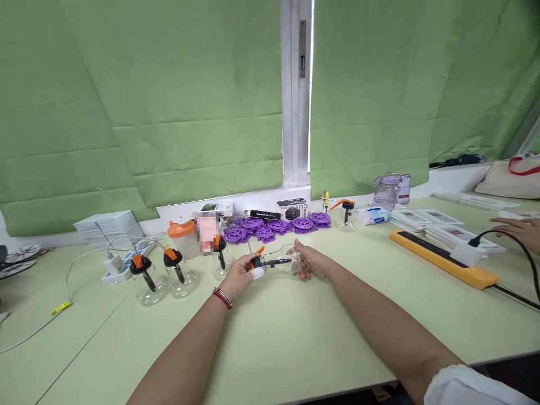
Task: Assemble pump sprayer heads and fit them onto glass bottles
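A clear glass bottle (278, 263) with a black and orange spout top lies sideways between my two hands, above the table. A black tube runs from its top down inside the glass. My left hand (241, 274) closes round the top end; a white wrap covers one of its fingertips. Fingers of my right hand (310, 262) are wrapped round the bottle's base. Just left of my left hand stands a similar bottle (221, 269), partly hidden by that hand. Two more upright bottles, one (181, 281) beside the other (149, 289), stand further left.
Purple plastic wheel-like parts (264, 228) lie along the back. Another bottle (346, 219) and a lilac jar (386, 192) stand at the back right. An orange power strip (442, 259) lies before white framed cards (455, 239). Another person's hand (521, 230) is at far right.
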Demonstrator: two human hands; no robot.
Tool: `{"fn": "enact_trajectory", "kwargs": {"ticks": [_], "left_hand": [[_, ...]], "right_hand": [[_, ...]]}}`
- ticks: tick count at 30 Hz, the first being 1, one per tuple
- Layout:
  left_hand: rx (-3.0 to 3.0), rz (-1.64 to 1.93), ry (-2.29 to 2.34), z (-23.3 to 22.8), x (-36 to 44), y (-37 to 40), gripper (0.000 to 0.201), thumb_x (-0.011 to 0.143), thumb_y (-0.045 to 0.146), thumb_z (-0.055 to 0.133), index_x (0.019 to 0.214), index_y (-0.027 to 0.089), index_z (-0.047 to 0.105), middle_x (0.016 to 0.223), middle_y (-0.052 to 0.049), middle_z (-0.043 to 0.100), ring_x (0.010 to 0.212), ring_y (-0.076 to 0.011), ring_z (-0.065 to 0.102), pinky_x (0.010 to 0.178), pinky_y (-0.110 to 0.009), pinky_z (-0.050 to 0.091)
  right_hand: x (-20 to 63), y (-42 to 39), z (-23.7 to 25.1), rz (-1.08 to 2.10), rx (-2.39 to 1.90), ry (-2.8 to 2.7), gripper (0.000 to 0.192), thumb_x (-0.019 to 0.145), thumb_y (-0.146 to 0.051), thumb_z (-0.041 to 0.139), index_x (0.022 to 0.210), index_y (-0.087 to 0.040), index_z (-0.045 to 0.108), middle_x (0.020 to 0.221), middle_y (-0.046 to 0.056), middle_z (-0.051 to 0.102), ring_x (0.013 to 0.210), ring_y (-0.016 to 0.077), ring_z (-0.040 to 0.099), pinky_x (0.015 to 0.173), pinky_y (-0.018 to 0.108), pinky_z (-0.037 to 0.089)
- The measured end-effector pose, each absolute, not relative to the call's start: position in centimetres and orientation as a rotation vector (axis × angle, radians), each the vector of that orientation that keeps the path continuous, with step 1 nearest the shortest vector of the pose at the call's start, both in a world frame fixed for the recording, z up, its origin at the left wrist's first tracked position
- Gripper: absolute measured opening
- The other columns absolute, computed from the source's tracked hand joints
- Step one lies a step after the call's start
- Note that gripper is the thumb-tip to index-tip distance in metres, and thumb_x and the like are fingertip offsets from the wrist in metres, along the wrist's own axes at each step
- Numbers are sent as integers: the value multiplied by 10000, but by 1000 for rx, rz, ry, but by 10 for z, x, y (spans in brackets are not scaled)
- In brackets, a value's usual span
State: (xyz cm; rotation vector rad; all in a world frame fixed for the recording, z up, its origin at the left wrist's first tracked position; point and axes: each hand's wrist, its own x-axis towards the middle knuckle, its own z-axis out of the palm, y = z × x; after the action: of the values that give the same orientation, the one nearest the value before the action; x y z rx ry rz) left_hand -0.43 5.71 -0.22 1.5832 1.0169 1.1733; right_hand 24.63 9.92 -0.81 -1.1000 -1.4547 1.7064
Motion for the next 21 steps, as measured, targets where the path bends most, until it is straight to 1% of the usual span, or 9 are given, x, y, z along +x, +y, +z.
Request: {"fn": "enact_trajectory", "kwargs": {"ticks": [2,5,8,9,11,14,17,19,21], "left_hand": [[1576,1179,1022,-2,-6,58,524,582,285,776,1071,142,651,955,-54,594,825,-148,548,772,-282,434],[1566,1177,1043,-4,-9,61,535,585,282,773,1085,144,645,949,-55,601,815,-152,557,757,-287,443],[1578,1168,1041,-5,-10,62,539,585,277,774,1091,146,644,927,-52,609,813,-154,558,758,-291,446],[1583,1164,1028,-5,-10,62,536,584,275,775,1089,147,645,924,-50,609,814,-152,557,761,-291,445],[1582,1158,997,-4,-8,61,529,580,272,779,1078,148,651,926,-47,609,814,-149,558,769,-291,442],[1556,1154,985,-1,-7,58,530,575,273,782,1073,147,654,920,-46,613,811,-150,564,778,-297,441],[1518,1147,1028,2,-7,56,550,560,272,793,1077,141,656,884,-44,622,795,-153,569,777,-305,444],[1486,1158,1050,3,-9,56,574,544,273,802,1084,141,656,867,-42,626,790,-153,569,776,-303,445],[1467,1174,1048,4,-10,56,599,537,277,805,1101,148,651,873,-42,631,794,-153,570,776,-300,446]], "right_hand": [[246,98,-7,1730,-1077,-1450,591,862,-662,269,1114,-160,454,686,94,677,405,164,594,296,197,344],[252,94,-4,1833,-878,-1444,459,876,-546,418,1166,-192,432,882,101,691,597,197,680,410,241,471],[258,94,-4,1892,-795,-1477,354,870,-456,491,1072,-165,504,905,98,688,605,181,681,444,236,490],[259,95,-5,1894,-846,-1495,383,882,-492,448,1000,-139,535,833,104,691,531,163,656,408,223,467],[258,99,-8,1876,-1002,-1534,572,891,-604,293,859,-103,567,668,111,669,393,124,572,329,198,400],[254,103,-10,1797,-1127,-1563,710,853,-691,196,800,-97,581,616,113,645,379,114,544,299,189,370],[251,99,-5,1696,-1011,-1467,569,861,-631,358,1013,-126,570,834,115,667,546,155,638,391,234,475],[253,94,0,1713,-859,-1417,469,839,-490,545,1196,-192,491,1038,105,636,697,182,678,522,283,544],[256,90,2,1770,-725,-1420,575,759,-327,688,1269,-245,434,1155,84,595,819,199,684,642,308,561]]}}
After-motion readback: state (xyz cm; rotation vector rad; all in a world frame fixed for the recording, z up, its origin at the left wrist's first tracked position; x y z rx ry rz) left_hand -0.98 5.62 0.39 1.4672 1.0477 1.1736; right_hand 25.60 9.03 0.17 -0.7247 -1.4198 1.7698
